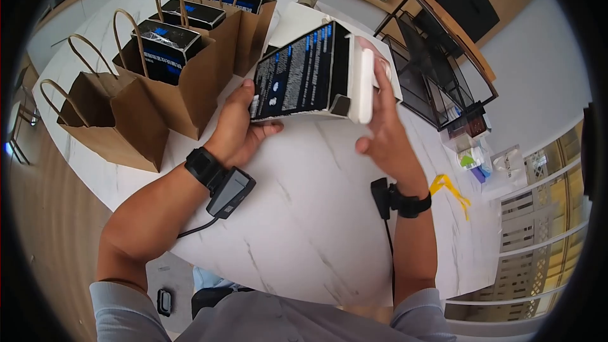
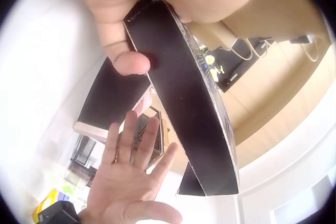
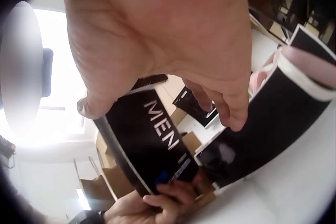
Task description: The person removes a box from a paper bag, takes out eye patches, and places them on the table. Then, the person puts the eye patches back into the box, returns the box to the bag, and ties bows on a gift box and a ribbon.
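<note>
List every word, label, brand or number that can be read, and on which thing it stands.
"MEN": on the black box held by the left hand, right wrist view; strokes after it are unclear.
Same box's broad face, head view: blue and white print, too blurred.
Boxes in the paper bags: blue and white print, too blurred.
White-green package: any print too small.

Box: black, rectangular, gripped near one end by left hand, held raised and tilted. Broad face in head view: dense white print, blue lines, pale symbols toward gripped end. Narrow side in left-wrist view: plain black, pale edges. Face in right-wrist view: large pale "MEN" lettering. Dark flap projecting at far end.
</note>
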{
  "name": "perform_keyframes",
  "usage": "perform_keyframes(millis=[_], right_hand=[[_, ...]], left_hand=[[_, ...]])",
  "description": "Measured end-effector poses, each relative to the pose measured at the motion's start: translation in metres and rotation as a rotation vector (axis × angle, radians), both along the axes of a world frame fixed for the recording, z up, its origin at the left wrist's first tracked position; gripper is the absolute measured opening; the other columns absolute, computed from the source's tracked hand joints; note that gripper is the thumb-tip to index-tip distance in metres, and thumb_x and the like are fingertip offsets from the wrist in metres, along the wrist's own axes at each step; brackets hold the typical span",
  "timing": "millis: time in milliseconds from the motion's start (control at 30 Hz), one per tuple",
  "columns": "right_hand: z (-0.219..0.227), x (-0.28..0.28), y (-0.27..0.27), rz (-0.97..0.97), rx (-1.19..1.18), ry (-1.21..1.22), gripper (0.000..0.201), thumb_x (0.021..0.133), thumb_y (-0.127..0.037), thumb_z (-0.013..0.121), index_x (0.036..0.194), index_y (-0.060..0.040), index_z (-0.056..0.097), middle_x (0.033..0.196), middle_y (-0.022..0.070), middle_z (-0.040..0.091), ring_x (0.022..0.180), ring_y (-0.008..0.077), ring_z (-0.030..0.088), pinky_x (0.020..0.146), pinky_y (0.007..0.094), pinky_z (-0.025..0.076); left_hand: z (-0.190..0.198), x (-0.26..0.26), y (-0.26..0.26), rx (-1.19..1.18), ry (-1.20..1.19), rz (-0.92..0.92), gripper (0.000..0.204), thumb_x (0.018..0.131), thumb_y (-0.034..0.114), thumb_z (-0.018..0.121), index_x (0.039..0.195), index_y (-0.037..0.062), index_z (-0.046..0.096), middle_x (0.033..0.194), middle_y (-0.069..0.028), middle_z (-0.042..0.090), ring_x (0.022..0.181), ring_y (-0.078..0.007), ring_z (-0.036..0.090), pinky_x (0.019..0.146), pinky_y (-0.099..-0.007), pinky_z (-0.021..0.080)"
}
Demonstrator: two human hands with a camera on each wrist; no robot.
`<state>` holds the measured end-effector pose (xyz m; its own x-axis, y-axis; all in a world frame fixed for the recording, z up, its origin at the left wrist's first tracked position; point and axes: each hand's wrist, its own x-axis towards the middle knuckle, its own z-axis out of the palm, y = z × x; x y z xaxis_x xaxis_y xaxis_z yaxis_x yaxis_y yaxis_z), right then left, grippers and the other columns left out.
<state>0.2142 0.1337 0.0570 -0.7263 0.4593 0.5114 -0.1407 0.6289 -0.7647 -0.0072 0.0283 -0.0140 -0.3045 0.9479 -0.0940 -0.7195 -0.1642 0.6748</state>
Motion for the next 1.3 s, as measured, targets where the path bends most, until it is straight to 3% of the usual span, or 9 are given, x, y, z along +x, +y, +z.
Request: perform_keyframes(millis=[33,167,300,467,633,800,1000,1100,1300], right_hand=[[0.0,-0.007,-0.008,0.039,0.001,-0.047,0.14,0.068,-0.061,0.086,0.16,-0.0068,-0.005,0.158,0.0209,0.028,0.146,0.0322,0.032,0.119,0.0423,0.027],[0.013,-0.037,-0.027,-0.032,0.005,0.19,0.137,0.072,-0.058,0.085,0.159,-0.0035,-0.006,0.16,0.0227,0.022,0.149,0.0312,0.027,0.119,0.0421,0.026],[0.03,-0.052,-0.029,0.023,0.064,0.213,0.12,0.082,-0.053,0.08,0.16,-0.0028,0.005,0.16,0.0239,0.022,0.145,0.033,0.032,0.116,0.0411,0.031],[0.023,-0.052,-0.015,0.045,0.231,0.196,0.102,0.075,-0.065,0.079,0.145,-0.0033,0.038,0.157,0.0248,0.024,0.141,0.0335,0.038,0.11,0.0445,0.042],[0.025,-0.044,-0.012,-0.024,0.337,0.07,0.106,0.074,-0.077,0.069,0.142,-0.0016,0.04,0.157,0.0274,0.022,0.142,0.0377,0.035,0.112,0.0466,0.037],[0.025,-0.046,-0.018,-0.024,0.393,0.15,0.065,0.096,-0.041,0.057,0.144,0.0006,0.039,0.159,0.0291,0.022,0.148,0.0382,0.026,0.121,0.0464,0.019],[0.011,-0.045,-0.008,0.005,0.033,0.228,0.064,0.096,-0.029,0.046,0.15,0.0024,0.034,0.164,0.0237,0.019,0.153,0.0329,0.018,0.122,0.0428,0.012],[0.017,-0.047,-0.022,0.025,0.306,0.211,0.062,0.096,-0.024,0.044,0.152,0.0027,0.034,0.164,0.0219,0.019,0.153,0.0318,0.017,0.122,0.0425,0.013],[0.027,-0.042,-0.028,-0.105,0.316,-0.033,0.067,0.096,-0.011,0.042,0.156,0.0069,0.019,0.164,0.025,0.017,0.152,0.0346,0.02,0.122,0.0402,0.016]], left_hand=[[-0.002,0.0,0.0,0.002,-0.027,-0.028,0.034,0.11,0.036,0.033,0.118,0.0087,0.051,0.101,-0.0069,0.067,0.078,-0.0178,0.066,0.066,-0.0365,0.057],[-0.007,-0.002,0.001,0.051,0.005,-0.066,0.033,0.11,0.036,0.033,0.119,0.0086,0.05,0.102,-0.0084,0.067,0.081,-0.0185,0.067,0.067,-0.0373,0.058],[0.0,0.0,-0.001,0.04,-0.016,-0.076,0.034,0.111,0.036,0.032,0.119,0.0081,0.049,0.101,-0.009,0.067,0.081,-0.0185,0.067,0.067,-0.0369,0.058],[-0.005,-0.002,0.0,0.091,-0.041,-0.077,0.034,0.111,0.036,0.031,0.119,0.0079,0.049,0.101,-0.0098,0.067,0.078,-0.0192,0.067,0.064,-0.0367,0.057],[-0.007,-0.003,0.002,0.075,0.009,-0.084,0.036,0.111,0.036,0.03,0.119,0.0075,0.05,0.101,-0.0098,0.067,0.079,-0.019,0.067,0.065,-0.037,0.058],[-0.001,0.0,0.0,0.058,0.024,-0.072,0.038,0.111,0.037,0.029,0.12,0.0066,0.05,0.102,-0.0098,0.067,0.08,-0.0191,0.067,0.067,-0.0374,0.058],[-0.002,0.001,-0.001,0.036,0.063,-0.055,0.042,0.111,0.04,0.031,0.127,0.0068,0.052,0.109,-0.0089,0.068,0.09,-0.0189,0.069,0.077,-0.0365,0.061],[-0.003,0.001,-0.001,0.055,0.049,-0.055,0.043,0.11,0.04,0.032,0.127,0.0068,0.052,0.109,-0.0086,0.067,0.088,-0.0185,0.069,0.075,-0.0357,0.061],[-0.003,-0.001,-0.001,0.084,0.051,-0.061,0.042,0.11,0.04,0.032,0.129,0.0075,0.05,0.113,-0.0088,0.066,0.096,-0.0183,0.067,0.083,-0.0378,0.059]])
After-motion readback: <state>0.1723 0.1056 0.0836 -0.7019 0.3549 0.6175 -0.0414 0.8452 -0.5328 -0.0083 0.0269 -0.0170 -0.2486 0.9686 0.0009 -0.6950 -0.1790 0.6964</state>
